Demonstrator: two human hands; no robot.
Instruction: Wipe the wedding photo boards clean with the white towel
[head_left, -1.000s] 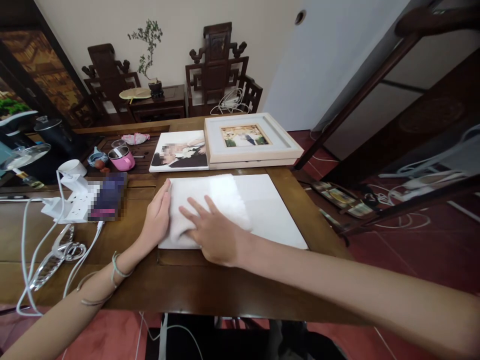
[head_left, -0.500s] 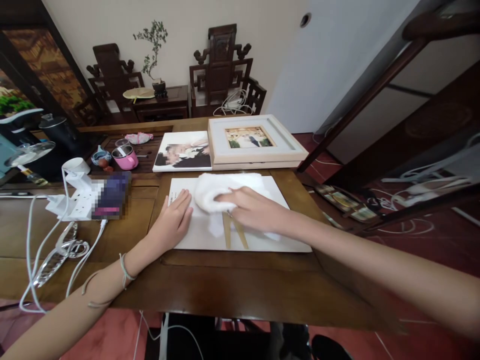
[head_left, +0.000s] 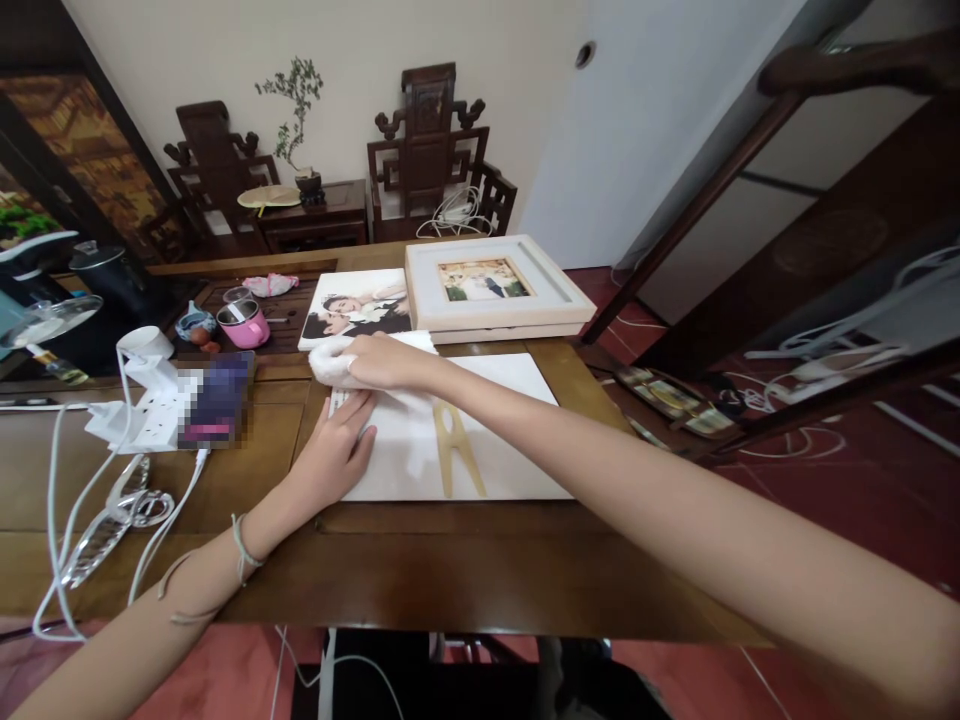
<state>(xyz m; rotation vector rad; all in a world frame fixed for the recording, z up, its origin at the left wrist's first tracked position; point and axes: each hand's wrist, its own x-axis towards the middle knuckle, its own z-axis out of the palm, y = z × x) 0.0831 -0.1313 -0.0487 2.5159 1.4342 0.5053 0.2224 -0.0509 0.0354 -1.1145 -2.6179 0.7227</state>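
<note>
A white flat board with a gold A-shaped mark lies on the wooden table. My right hand presses a bunched white cloth on the board's far left corner, fingers curled on it. My left hand rests flat, fingers together, on the board's left edge. Just beyond the cloth lies an unframed photo print, and beside it a white framed photo.
A white power strip with cables, a blurred dark item and a pink cup sit at the left. Carved dark chairs and a small potted plant stand behind. Photos and cables lie on the red floor at the right.
My right hand swept the cloth from the board's near left up across its top, then to the far left corner. The gold mark became uncovered. My left hand slid onto the board's left edge.
</note>
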